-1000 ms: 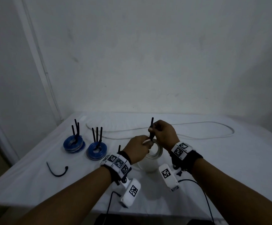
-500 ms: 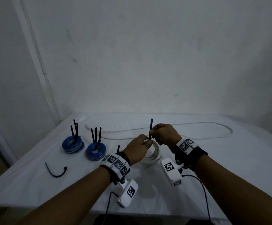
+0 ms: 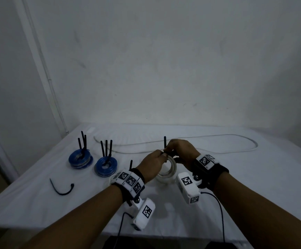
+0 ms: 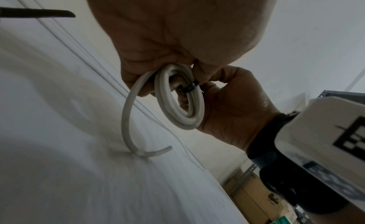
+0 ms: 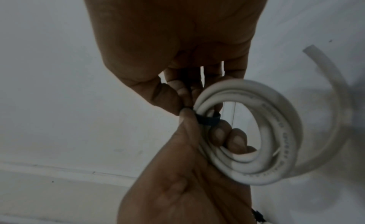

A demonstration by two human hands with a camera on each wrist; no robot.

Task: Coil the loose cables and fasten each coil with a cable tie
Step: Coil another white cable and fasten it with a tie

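My left hand (image 3: 161, 156) grips a small white cable coil (image 3: 169, 169) just above the table, its fingers hooked through the coil's middle (image 5: 276, 133). A black cable tie (image 4: 187, 88) is looped round the coil's strands. My right hand (image 3: 167, 150) pinches this tie at the coil's top, and the tie's tail (image 3: 165, 142) sticks straight up. In the left wrist view the coil's free end (image 4: 138, 133) curves down onto the cloth. A long loose white cable (image 3: 218, 139) lies across the far side of the table.
Two blue cable coils (image 3: 80, 159) (image 3: 106, 165) with upright black tie tails stand at the left. A loose black cable tie (image 3: 61, 189) lies near the left front edge. Another black tail (image 3: 131, 164) pokes up behind my left wrist. A white cloth (image 3: 253, 186) covers the table.
My right hand has moved down the tie's tail to the coil and its wrist has swung out to the right. The coil stays in my left hand, slightly lower.
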